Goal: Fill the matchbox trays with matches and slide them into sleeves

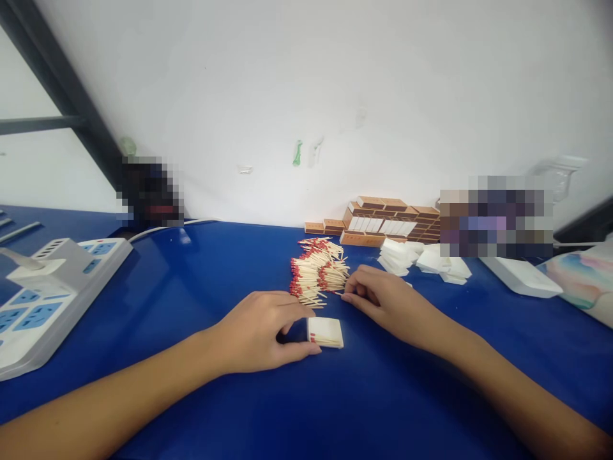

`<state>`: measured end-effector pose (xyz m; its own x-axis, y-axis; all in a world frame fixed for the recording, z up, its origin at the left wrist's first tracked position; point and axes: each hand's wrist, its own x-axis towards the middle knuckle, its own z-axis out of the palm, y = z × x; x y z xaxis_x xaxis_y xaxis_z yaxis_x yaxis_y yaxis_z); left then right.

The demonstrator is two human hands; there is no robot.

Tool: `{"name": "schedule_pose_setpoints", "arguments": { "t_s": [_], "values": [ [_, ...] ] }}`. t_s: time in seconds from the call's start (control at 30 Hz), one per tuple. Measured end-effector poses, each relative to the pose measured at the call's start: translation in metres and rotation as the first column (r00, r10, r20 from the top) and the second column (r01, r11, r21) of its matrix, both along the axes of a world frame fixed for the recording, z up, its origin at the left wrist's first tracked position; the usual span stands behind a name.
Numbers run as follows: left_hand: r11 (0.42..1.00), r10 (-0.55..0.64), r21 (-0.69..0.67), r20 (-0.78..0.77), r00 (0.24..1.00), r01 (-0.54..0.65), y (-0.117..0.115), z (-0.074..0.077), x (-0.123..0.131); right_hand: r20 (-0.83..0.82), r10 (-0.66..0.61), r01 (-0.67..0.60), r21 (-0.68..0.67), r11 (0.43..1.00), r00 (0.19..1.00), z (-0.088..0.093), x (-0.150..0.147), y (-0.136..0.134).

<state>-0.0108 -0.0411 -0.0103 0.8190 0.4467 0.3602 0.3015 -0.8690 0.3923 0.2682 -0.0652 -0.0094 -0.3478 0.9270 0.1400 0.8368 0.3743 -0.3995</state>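
A heap of red-tipped matches (318,271) lies on the blue table (201,275). In front of it sits a small white matchbox tray (325,332) with a few matches inside. My left hand (261,332) holds the tray's left side between thumb and fingers. My right hand (385,300) rests at the heap's right edge, its fingers pinched together on matches.
Stacked brown matchbox sleeves (393,220) line the wall behind the heap, with loose white trays (421,259) in front of them. A white power strip (48,287) lies at the left. A white flat box (522,278) and a colourful package (587,275) sit at the right.
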Motion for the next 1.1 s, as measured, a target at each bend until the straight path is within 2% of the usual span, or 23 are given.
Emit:
{"name": "schedule_pose_setpoints", "arguments": {
  "t_s": [0.2,0.33,0.5,0.63,0.73,0.83,0.93,1.1],
  "values": [
    [0.999,0.033,-0.006,0.007,0.999,-0.033,0.002,-0.001,-0.001,-0.01,0.002,-0.003,-0.039,0.999,1.0,0.004,0.001,0.0],
    [0.996,0.087,-0.013,0.011,0.996,-0.087,0.002,-0.002,-0.001,-0.11,0.015,-0.019,-0.036,0.999,0.994,0.01,-0.014,-0.011],
    [0.995,0.095,-0.007,-0.008,0.995,-0.095,0.001,-0.002,0.0,-0.154,0.123,-0.132,-0.048,0.99,0.98,0.008,-0.036,-0.026],
    [0.998,0.063,0.006,0.011,0.998,-0.063,0.0,-0.001,0.0,-0.145,0.179,-0.184,-0.019,0.983,0.973,0.008,-0.035,-0.028],
    [0.999,0.046,0.001,0.016,0.999,-0.046,0.001,0.0,0.0,-0.135,0.142,-0.134,0.065,0.989,0.981,0.008,-0.026,-0.022],
    [0.999,0.039,0.012,0.012,0.999,-0.039,0.002,-0.001,0.0,-0.058,0.059,-0.051,0.136,0.989,0.997,0.004,-0.014,-0.011],
    [0.998,0.048,0.033,0.032,0.998,-0.049,0.003,-0.002,-0.001,0.0,0.037,-0.037,0.12,0.992,0.999,-0.002,-0.005,-0.001],
    [0.997,0.057,0.042,0.05,0.997,-0.059,0.002,0.001,-0.003,-0.013,0.021,-0.02,0.073,0.997,1.0,-0.007,-0.002,0.005]
  ]
}}
